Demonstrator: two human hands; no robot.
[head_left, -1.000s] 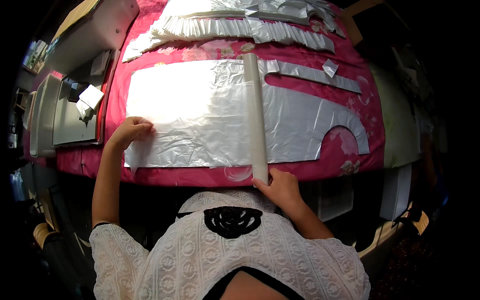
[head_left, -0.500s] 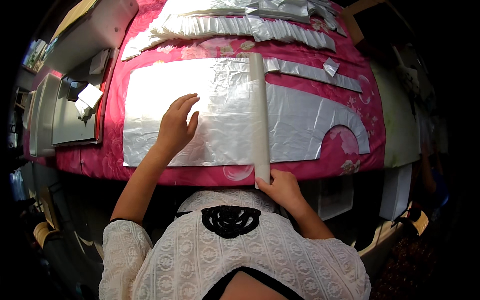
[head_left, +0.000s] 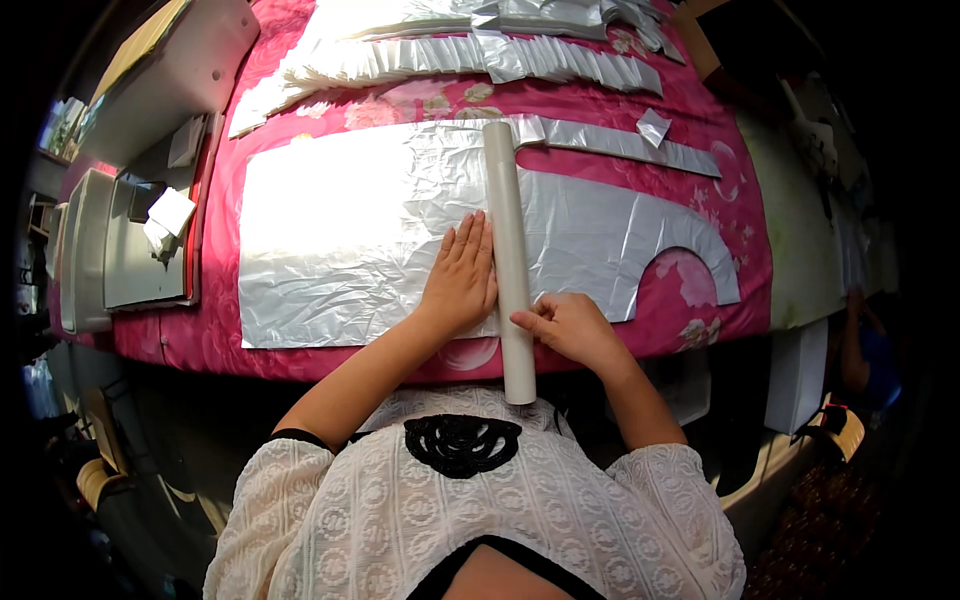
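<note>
A thin, silvery-white plastic sheet point(head_left: 350, 290), cut like an apron with a curved notch at its right end, lies spread on the table. Across its middle rests a long pale tube point(head_left: 511, 240), running from far to near, its near end jutting past the table edge. My left hand point(head_left: 462, 275) lies flat on the sheet with fingers stretched out, close against the tube's left side. On the tube's right side is my right hand point(head_left: 568, 328), fingers curled and thumb pressed on the tube. A narrow plastic strip point(head_left: 625, 145) extends right along the sheet's far edge.
Stacked, pleated plastic sheets point(head_left: 570, 65) lie beyond on the pink flowered cloth point(head_left: 390, 108). A small silvery piece point(head_left: 653, 127) sits on the strip. At left are a tray point(head_left: 140, 260) holding white pieces and a white box point(head_left: 190, 60); a cardboard box point(head_left: 715, 30) stands far right.
My left hand has come down and right, from above the sheet to flat beside the tube. The tube has shifted nearer me, and my right hand has moved from its near end farther up along it.
</note>
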